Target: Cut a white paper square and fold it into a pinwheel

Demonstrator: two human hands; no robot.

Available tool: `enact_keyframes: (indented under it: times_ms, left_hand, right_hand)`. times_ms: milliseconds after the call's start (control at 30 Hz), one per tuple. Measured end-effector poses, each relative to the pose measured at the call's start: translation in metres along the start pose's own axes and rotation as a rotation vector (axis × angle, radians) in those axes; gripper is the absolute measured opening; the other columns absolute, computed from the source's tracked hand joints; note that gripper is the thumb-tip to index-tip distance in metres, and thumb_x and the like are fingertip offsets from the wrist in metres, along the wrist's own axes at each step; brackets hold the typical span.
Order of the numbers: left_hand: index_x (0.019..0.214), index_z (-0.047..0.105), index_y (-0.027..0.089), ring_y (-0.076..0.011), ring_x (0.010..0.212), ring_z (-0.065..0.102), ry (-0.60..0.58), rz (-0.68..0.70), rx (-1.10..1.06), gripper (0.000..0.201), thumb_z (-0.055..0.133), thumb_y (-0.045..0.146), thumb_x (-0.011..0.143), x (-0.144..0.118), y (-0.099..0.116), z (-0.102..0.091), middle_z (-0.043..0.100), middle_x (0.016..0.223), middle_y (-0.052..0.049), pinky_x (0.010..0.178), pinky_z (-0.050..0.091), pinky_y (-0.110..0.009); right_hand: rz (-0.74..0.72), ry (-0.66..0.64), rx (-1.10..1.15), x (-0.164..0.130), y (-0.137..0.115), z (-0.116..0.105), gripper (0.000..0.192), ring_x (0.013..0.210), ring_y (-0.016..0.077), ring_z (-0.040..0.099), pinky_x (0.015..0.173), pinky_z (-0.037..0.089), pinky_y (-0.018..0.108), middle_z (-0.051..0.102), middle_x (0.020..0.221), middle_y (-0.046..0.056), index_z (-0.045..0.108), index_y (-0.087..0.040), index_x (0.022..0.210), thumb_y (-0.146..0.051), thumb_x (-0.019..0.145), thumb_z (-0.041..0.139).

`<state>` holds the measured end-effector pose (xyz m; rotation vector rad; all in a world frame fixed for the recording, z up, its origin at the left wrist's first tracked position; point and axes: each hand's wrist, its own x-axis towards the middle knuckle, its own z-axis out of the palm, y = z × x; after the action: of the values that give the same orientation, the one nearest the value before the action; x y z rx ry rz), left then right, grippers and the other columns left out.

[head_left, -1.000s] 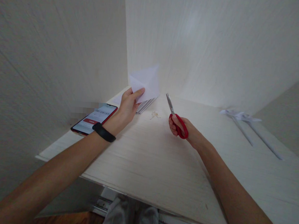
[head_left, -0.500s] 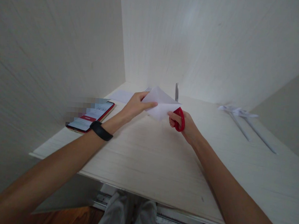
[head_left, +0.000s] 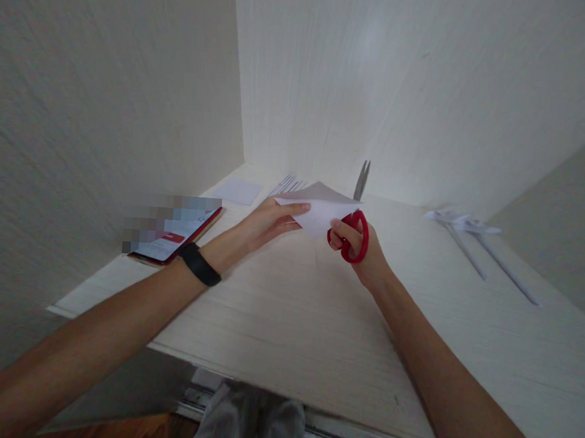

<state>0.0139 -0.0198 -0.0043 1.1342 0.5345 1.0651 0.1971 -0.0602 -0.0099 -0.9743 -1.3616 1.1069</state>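
A folded sheet of white paper point(head_left: 323, 211) is pinched in my left hand point(head_left: 267, 224), the thumb lying across its front. My right hand point(head_left: 365, 251) grips a pair of red-handled scissors point(head_left: 362, 180), with fingers in the loops. The blades point up and away, slightly apart, just beyond the paper's right corner. My right fingertips are close to the lower right of the paper; whether they touch it I cannot tell.
A phone point(head_left: 171, 237) lies at the left beside my wrist. Behind my left hand are a flat piece of paper point(head_left: 237, 191) and several thin strips point(head_left: 289, 184). Two white paper sticks with folded tops point(head_left: 472, 223) lie at the right. Walls enclose the tabletop point(head_left: 286, 312).
The scissors have tilted right, and their blades have parted slightly. The paper has turned and flattened in my left hand, showing more of the strips behind.
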Motion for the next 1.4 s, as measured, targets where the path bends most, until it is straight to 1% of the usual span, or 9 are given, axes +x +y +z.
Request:
enact_keyframes:
  times_ms: [267,467,667,800,900,1000,1200,1300,1400]
  left_hand:
    - [0.101,0.071,0.015,-0.0206,0.099,0.066,0.005,0.037,0.013,0.031,0.079,0.019,0.072,-0.002,-0.001,0.001,0.074,0.109,-0.01,0.09,0.051,-0.034]
    - [0.099,0.072,0.017,-0.0196,0.097,0.066,-0.006,0.033,0.022,0.026,0.077,0.019,0.074,-0.001,-0.001,0.0,0.074,0.109,-0.008,0.088,0.052,-0.033]
    - [0.102,0.073,0.016,-0.0226,0.103,0.066,-0.028,0.036,0.042,0.028,0.076,0.017,0.074,-0.003,-0.001,0.002,0.074,0.111,-0.009,0.086,0.051,-0.031]
    - [0.103,0.072,0.017,-0.0214,0.1,0.066,-0.026,0.039,0.058,0.029,0.076,0.018,0.074,-0.002,-0.003,0.001,0.074,0.11,-0.009,0.084,0.05,-0.031]
    - [0.101,0.072,0.016,-0.0208,0.096,0.066,0.002,0.047,0.076,0.028,0.075,0.019,0.073,-0.001,-0.005,0.001,0.074,0.108,-0.009,0.083,0.05,-0.031]
    - [0.098,0.072,0.016,-0.0207,0.095,0.065,0.07,0.056,0.098,0.027,0.076,0.019,0.072,0.001,-0.005,0.001,0.074,0.107,-0.009,0.082,0.05,-0.031]
    - [0.089,0.071,0.016,-0.0169,0.079,0.063,0.202,0.031,0.169,0.027,0.079,0.015,0.063,0.002,0.0,-0.002,0.073,0.087,-0.005,0.075,0.048,-0.03]
    - [0.088,0.072,0.016,-0.0183,0.083,0.064,0.21,0.012,0.197,0.026,0.078,0.014,0.063,0.003,0.0,-0.003,0.074,0.091,-0.006,0.077,0.049,-0.032]
    - [0.089,0.073,0.015,-0.0207,0.086,0.064,0.196,-0.013,0.23,0.027,0.078,0.014,0.062,0.004,-0.002,-0.004,0.075,0.095,-0.008,0.081,0.049,-0.035]
  right_hand:
    - [-0.005,-0.028,0.021,-0.001,0.001,0.0,0.031,0.049,0.0092,0.039,0.052,0.03,0.029,0.042,0.05,-0.006,0.047,-0.02,0.058,-0.031,0.079,0.067]
    - [0.003,-0.027,0.026,-0.001,0.002,-0.001,0.029,0.049,0.0095,0.04,0.052,0.03,0.029,0.042,0.05,-0.006,0.048,-0.02,0.06,-0.031,0.08,0.067]
    - [0.016,-0.031,0.012,-0.001,0.002,-0.001,0.031,0.049,0.0098,0.041,0.052,0.031,0.029,0.044,0.05,-0.006,0.048,-0.02,0.058,-0.033,0.079,0.068]
    - [0.031,-0.054,0.007,-0.002,0.001,-0.001,0.035,0.05,0.0099,0.042,0.053,0.032,0.029,0.046,0.05,-0.005,0.048,-0.02,0.056,-0.035,0.079,0.068]
    - [0.048,-0.067,0.024,-0.002,0.002,-0.001,0.036,0.05,0.0095,0.042,0.052,0.032,0.028,0.046,0.051,-0.005,0.048,-0.02,0.057,-0.039,0.079,0.07]
    - [0.072,-0.062,0.047,-0.001,0.004,-0.002,0.038,0.05,0.0089,0.042,0.051,0.033,0.027,0.047,0.054,-0.006,0.049,-0.02,0.062,-0.047,0.077,0.072]
    - [0.112,0.028,0.092,0.006,0.009,-0.006,0.047,0.049,0.0082,0.044,0.047,0.035,0.025,0.05,0.063,-0.004,0.054,-0.02,0.071,-0.064,0.072,0.068]
    - [0.1,0.115,0.105,0.009,0.01,-0.01,0.045,0.049,0.0078,0.043,0.046,0.034,0.025,0.048,0.062,-0.006,0.052,-0.021,0.072,-0.061,0.069,0.073]
    - [0.084,0.176,0.103,0.009,0.009,-0.013,0.038,0.049,0.0075,0.042,0.046,0.033,0.024,0.046,0.059,-0.006,0.053,-0.021,0.072,-0.05,0.069,0.076]
